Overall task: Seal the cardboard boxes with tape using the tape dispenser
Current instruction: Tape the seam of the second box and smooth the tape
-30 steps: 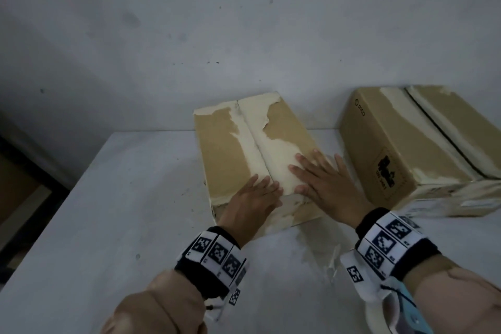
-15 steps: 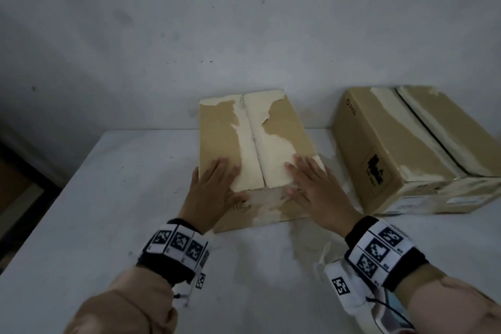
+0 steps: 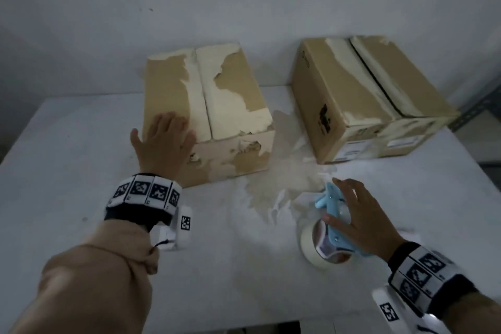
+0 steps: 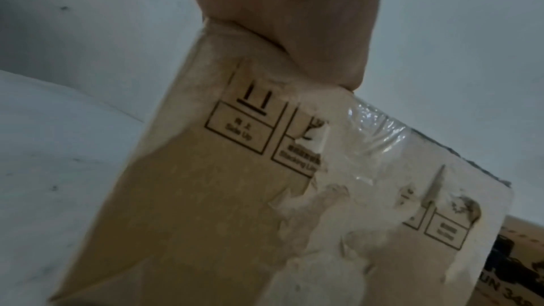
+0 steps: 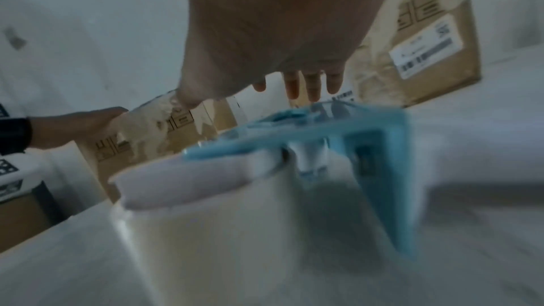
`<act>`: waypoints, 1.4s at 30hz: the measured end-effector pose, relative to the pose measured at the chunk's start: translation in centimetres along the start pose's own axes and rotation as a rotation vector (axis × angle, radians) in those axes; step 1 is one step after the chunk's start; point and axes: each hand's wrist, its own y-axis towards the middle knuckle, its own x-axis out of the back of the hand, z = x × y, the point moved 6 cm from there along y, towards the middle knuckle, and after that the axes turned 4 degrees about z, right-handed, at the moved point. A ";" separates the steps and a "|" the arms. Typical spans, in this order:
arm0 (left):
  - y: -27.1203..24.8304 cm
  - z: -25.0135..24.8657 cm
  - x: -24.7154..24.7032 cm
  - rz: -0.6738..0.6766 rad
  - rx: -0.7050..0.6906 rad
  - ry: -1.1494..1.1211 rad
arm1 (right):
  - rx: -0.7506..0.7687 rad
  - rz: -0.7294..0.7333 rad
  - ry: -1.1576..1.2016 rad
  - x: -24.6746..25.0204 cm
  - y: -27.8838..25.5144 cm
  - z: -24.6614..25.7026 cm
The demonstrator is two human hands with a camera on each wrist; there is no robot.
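Left hand point(image 3: 162, 144) lies flat, fingers spread, on the near left corner of a rectangular cardboard box point(image 3: 235, 95). The box's brown skin is torn to pale, fibrous patches along the closed flap seam. Right hand point(image 3: 363, 214), fingers straight and apart, is over the blue plastic tape dispenser point(image 3: 331, 203) lying on the matt white counter point(image 3: 67, 171); whether it touches cannot be told. The dispenser's glossy cream tape roll point(image 3: 307, 247) sits at its near end. A second box point(image 3: 352, 95) stands apart to the right.

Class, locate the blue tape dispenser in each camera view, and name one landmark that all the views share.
Head: tape dispenser, lower right.
Left wrist: not in it.
Right wrist: centre, blurred blue frame.
Shared landmark: the torn box, in all three.
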 end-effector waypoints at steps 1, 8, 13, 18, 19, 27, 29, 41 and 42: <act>0.0 0.2 0.0 0.012 0.019 0.027 | 0.021 0.012 -0.009 -0.2 -0.5 0.0; -0.1 0.5 -0.4 0.083 0.225 0.120 | -0.018 -0.007 0.057 -1.4 -4.0 -3.2; 0.0 0.8 -0.7 0.110 0.294 0.064 | 0.016 0.072 -0.011 -2.9 -5.6 -4.1; 0.3 1.1 -0.5 0.071 0.244 0.087 | 0.156 0.053 0.042 -1.7 -5.1 -3.6; 0.3 1.3 -0.6 0.067 0.233 0.090 | 0.187 0.035 0.040 -1.4 -5.0 -3.2; 0.3 1.3 -0.5 0.093 0.210 0.100 | 0.126 -0.164 0.293 2.2 -3.4 -2.0; 0.3 1.3 -0.5 0.094 0.196 0.103 | 0.071 -0.203 0.323 3.5 -2.9 -1.9; -0.1 1.0 0.1 0.067 0.161 0.040 | 0.018 0.056 0.694 8.8 0.3 3.6; 0.0 1.0 0.1 0.068 0.157 0.034 | 0.090 0.098 0.798 9.3 0.9 4.9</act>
